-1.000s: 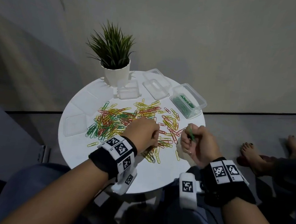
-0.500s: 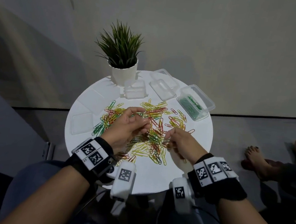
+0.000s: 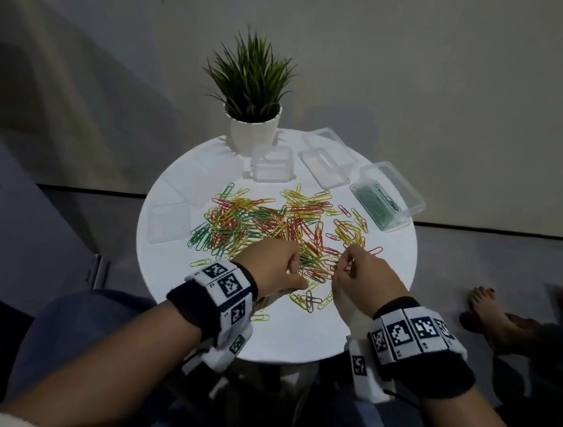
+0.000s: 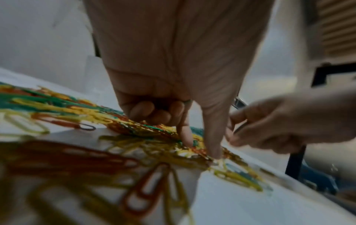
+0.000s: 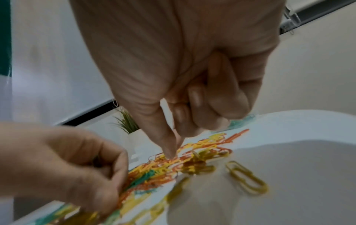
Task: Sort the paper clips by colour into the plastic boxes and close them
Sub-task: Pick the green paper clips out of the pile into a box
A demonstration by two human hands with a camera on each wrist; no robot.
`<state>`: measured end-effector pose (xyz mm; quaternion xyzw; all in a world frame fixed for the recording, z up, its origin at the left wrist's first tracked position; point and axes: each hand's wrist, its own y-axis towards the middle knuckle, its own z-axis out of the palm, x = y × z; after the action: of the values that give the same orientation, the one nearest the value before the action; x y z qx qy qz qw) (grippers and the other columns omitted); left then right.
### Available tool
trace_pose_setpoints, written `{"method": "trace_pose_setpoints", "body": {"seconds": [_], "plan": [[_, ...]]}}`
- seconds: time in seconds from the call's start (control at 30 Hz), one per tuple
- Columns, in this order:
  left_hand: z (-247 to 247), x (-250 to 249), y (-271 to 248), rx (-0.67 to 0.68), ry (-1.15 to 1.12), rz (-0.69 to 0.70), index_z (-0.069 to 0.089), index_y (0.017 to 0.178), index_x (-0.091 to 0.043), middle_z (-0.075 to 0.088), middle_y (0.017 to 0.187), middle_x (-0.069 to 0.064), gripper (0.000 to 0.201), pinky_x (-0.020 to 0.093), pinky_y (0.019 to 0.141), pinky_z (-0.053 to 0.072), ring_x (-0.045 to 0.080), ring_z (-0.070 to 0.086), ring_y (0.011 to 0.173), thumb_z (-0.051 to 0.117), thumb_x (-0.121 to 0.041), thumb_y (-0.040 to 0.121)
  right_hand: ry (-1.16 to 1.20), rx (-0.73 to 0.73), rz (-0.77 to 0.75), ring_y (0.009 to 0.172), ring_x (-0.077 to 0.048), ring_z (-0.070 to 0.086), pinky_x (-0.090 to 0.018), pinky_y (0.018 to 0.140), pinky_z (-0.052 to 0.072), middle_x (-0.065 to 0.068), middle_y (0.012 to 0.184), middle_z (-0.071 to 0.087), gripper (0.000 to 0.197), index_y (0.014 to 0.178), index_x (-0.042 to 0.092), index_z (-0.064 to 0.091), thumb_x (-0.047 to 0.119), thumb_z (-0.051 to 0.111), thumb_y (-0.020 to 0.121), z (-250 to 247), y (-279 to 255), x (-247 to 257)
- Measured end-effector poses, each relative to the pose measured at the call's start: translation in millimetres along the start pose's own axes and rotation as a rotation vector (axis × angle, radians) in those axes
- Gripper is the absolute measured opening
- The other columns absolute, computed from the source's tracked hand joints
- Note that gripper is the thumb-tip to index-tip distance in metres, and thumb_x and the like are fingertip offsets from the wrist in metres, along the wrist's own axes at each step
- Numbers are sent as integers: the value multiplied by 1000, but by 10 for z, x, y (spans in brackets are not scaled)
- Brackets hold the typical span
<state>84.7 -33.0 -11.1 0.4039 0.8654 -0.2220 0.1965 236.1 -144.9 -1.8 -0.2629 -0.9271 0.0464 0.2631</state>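
Both hands pinch into the near edge of the red, yellow and green paper-clip pile (image 3: 272,226) on the round white table (image 3: 295,338), left hand (image 3: 268,267) and right hand (image 3: 367,276) narrowed thumb-to-forefinger, whether gripping clips unclear, while the open clear plastic box of green clips (image 3: 379,205) lies far right, nearer the right hand.

Head cam looked steeply down from above the round white table (image 3: 348,330), wall filling the top of frame, forearms coming in from the bottom. Both wrist cams sat right down close over the paper clips (image 4: 154,134), peering along the fingers, blurry. Each wrist view caught the other hand too.
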Motion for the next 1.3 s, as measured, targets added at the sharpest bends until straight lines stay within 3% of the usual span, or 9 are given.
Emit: {"method": "trace_pose_setpoints", "body": {"seconds": [0.2, 0.33, 0.4, 0.6, 0.7, 0.8, 0.93, 1.07, 1.3], "plan": [[-137, 123, -81, -84, -99, -28, 55, 79, -18, 56, 72, -5, 28, 26, 56, 34, 12, 50, 66, 43, -32, 100, 42, 126, -80, 75, -16, 57, -32, 69, 45, 6, 76, 63, 23, 72, 21, 52, 36, 66, 83, 106, -144, 120], [-208, 214, -105, -97, -552, -76, 58, 107, -14, 52, 67, 4, 30, 32, 66, 49, 20, 56, 65, 29, -21, 105, -114, 142, -37, 82, -26, 59, -33, 71, 47, -3, 83, 62, 18, 73, 17, 50, 27, 51, 88, 278, -93, 158], [-173, 205, -106, -61, -625, -74, 52, 117, -15, 44, 64, 2, 27, 32, 61, 46, 18, 50, 62, 28, -17, 105, -91, 154, -14, 84, -27, 60, -35, 74, 50, -6, 84, 65, 17, 77, 13, 53, 23, 46, 89, 249, -81, 159], [-73, -39, -10, -71, -135, 65, 61, 102, -20, 66, 93, -1, 19, 30, 68, 42, 19, 58, 83, 44, -27, 100, 223, 140, 39, 71, -21, 51, -31, 63, 35, -11, 81, 54, 22, 78, 7, 49, 9, 37, 97, -35, -71, 56], [-44, -123, 64, -38, 128, 178, 64, 101, -19, 65, 101, 0, 13, 30, 74, 45, 19, 58, 92, 57, -26, 93, 882, 135, 245, 39, -11, 32, -18, 41, 22, -8, 61, 42, 24, 67, 13, 40, 2, 29, 86, -129, -115, 69], [-79, -92, 92, -49, 206, 174, 65, 100, -18, 63, 103, 1, 11, 29, 73, 43, 21, 58, 94, 59, -23, 92, 1168, 209, 305, 38, -11, 30, -14, 38, 16, -7, 57, 42, 22, 72, 12, 44, 2, 26, 82, -130, -132, 90], [-104, 21, 45, -71, 141, 134, 69, 90, -19, 66, 95, -3, 8, 27, 72, 44, 17, 60, 89, 63, -24, 90, 762, 126, 118, 43, -9, 45, -15, 37, 31, -9, 62, 47, 28, 76, 5, 48, -3, 27, 92, -99, -82, 150], [-143, 104, -3, -101, -5, 75, 72, 81, -18, 66, 84, -9, 10, 25, 71, 45, 11, 60, 82, 69, -27, 85, 225, 90, -57, 83, -25, 59, -36, 77, 47, -9, 85, 65, 10, 89, 9, 52, 14, 45, 94, 71, -28, 93], [-222, 179, -31, -73, -371, 5, 70, 79, -14, 55, 53, -29, 10, 8, 53, 34, -9, 50, 53, 71, -22, 85, -33, 70, 16, 86, -21, 59, -37, 80, 50, 1, 88, 63, 9, 84, 22, 48, 22, 47, 93, 111, 95, 52]]}}
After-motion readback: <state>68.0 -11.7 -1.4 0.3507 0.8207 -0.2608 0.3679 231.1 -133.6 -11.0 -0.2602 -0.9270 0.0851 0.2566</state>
